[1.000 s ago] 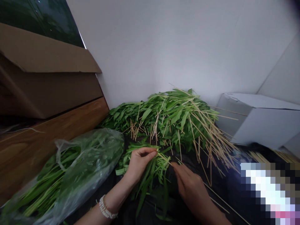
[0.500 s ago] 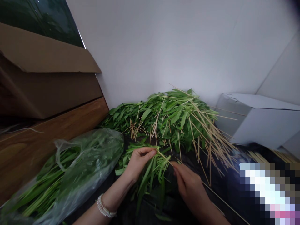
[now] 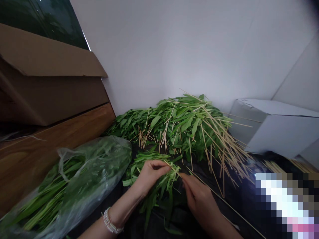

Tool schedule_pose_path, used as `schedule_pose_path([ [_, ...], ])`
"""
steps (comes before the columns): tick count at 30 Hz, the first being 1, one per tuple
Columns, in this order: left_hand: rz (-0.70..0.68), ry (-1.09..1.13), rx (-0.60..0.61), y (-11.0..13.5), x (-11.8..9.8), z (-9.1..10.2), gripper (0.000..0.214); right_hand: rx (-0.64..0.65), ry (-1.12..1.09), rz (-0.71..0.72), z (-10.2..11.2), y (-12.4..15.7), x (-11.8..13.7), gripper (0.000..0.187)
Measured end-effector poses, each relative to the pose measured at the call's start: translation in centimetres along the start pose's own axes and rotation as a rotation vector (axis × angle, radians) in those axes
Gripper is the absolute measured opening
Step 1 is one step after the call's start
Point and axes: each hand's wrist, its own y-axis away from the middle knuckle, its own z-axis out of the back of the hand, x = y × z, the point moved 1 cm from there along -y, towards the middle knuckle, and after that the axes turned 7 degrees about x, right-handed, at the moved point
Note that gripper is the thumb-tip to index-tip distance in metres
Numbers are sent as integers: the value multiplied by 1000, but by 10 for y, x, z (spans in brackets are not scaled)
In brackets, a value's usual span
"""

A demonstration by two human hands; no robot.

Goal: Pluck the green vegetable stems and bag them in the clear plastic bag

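My left hand (image 3: 151, 176), with a beaded bracelet at its wrist, pinches a green leafy stem between thumb and finger. Close to its right, my right hand (image 3: 200, 197) is closed on a thin bamboo skewer (image 3: 175, 170), which runs up-left past the stem toward the left fingertips. Whether the skewer has pierced the stem is too small to tell. Loose leafy greens (image 3: 139, 160) lie under and behind both hands on black plastic sheeting (image 3: 184, 224). Beyond them rises a big pile of skewered greens (image 3: 161, 116), its bare skewer ends (image 3: 229, 149) sticking out right and front.
A clear plastic bag (image 3: 99, 176) of long greens lies at left, beside a wooden board (image 3: 82, 124) and a cardboard box (image 3: 62, 96). To the right stand a white box (image 3: 281, 129) and more skewers (image 3: 274, 165). One long skewer (image 3: 231, 207) lies beside my right hand.
My left hand has shifted slightly right and down, closer to the right hand. The hanging leaf below the fingers has moved. My right hand has shifted slightly left.
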Motion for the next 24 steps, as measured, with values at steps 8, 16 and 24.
schedule_pose_path([
  [8, -108, -42, 98, 3, 3, -10, 17, -12, -2, 3, 0, -1, 3, 32],
  [16, -119, -87, 146, 3, 3, -6, 21, -68, -32, 20, 12, -6, 5, 27],
  [24, -283, -494, 105, -1, 2, 3, 22, -294, -85, -395, 54, -14, -5, 22],
])
